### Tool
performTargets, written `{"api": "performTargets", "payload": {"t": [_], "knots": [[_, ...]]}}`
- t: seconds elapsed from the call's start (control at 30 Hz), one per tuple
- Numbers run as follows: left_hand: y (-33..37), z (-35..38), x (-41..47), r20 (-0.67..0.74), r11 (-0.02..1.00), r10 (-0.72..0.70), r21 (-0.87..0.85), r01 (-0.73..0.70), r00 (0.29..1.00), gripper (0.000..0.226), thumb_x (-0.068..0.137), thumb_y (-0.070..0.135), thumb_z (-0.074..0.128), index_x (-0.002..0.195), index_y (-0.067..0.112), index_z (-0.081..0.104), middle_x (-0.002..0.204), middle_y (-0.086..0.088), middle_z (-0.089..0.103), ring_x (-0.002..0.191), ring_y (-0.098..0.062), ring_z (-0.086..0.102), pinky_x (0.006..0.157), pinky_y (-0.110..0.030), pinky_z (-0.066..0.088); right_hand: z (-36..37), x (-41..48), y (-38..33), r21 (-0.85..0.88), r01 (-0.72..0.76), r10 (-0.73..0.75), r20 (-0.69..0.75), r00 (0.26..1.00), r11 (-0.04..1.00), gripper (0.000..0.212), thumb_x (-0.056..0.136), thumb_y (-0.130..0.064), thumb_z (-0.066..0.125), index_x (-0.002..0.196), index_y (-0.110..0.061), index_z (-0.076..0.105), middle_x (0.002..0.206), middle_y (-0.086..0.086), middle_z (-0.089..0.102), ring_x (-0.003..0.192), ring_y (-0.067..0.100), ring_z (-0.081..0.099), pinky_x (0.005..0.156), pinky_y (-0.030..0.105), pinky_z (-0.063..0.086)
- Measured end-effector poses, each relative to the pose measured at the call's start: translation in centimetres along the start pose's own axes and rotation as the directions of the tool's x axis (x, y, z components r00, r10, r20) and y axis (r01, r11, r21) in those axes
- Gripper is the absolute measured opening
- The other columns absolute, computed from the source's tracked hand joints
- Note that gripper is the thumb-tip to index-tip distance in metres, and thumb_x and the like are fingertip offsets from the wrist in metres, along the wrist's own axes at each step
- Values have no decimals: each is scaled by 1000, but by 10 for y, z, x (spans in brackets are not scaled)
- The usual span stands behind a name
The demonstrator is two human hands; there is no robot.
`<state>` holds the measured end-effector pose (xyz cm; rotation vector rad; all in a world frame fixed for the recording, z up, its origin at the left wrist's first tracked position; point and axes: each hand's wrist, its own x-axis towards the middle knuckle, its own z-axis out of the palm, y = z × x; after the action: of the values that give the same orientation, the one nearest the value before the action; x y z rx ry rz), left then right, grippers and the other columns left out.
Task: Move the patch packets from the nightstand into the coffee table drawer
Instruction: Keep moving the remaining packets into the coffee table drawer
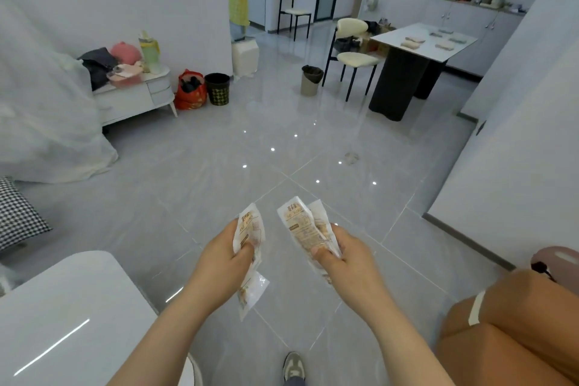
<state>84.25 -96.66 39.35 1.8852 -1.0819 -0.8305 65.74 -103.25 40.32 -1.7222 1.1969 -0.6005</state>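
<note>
Two hands are extended forward over the grey tiled floor (282, 141), each closed on patch packets. Head view, the only one supplied: the left hand (219, 263) has its thumb clamped across the left packets (250, 238), which stand up above the fist; a further part of them hangs below the hand toward the floor. The right hand (341, 257) pinches the right packets (305, 229) with its thumb on their printed face; they fan upward and to the left from the fingers, at least two sheets visible, one behind the other. The two bundles are near each other but apart, with bare floor between them.

A white glossy tabletop (62, 316) occupies the lower left corner, just beside the left forearm and below it. A white nightstand (138, 97) with clutter on top stands well apart at the far left wall, beside a red bag (189, 91) and a dark bin (217, 88). One shoe (294, 365) shows at the bottom edge.
</note>
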Motion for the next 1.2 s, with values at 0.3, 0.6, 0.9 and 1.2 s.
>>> {"api": "performTargets", "payload": {"t": [0.3,0.6,0.9,1.2], "knots": [[12,10,117,-147,993,-103,44,111,984,14,95,16,43,99,23,55,87,9,61,80,-6,55,69,-20,42,-21,152,-7,-91,96,-75,217,973,991,15,88,-30,53,97,-36,63,88,-4,68,79,11,60,65,20,45],[-24,-14,192,-251,961,-255,42,274,934,12,96,21,43,101,30,50,90,12,58,83,-11,55,64,-14,38,12,276,-15,-249,184,-58,441,896,951,26,92,-18,49,112,-30,62,94,-6,67,86,12,61,69,20,46],[-83,-89,259,-304,914,-399,-53,403,865,13,97,38,41,101,29,50,91,7,61,86,-16,58,73,-28,46,118,378,-47,-318,284,-42,596,802,905,27,91,-20,52,113,-29,63,98,-5,69,91,13,63,82,33,52],[-128,-170,317,-281,827,-550,-58,559,786,27,98,34,39,110,13,53,102,-7,64,82,-22,57,63,-17,39,216,456,-94,-400,360,35,708,705,843,22,92,-21,46,105,-19,63,94,2,67,87,20,63,76,34,50]]}}
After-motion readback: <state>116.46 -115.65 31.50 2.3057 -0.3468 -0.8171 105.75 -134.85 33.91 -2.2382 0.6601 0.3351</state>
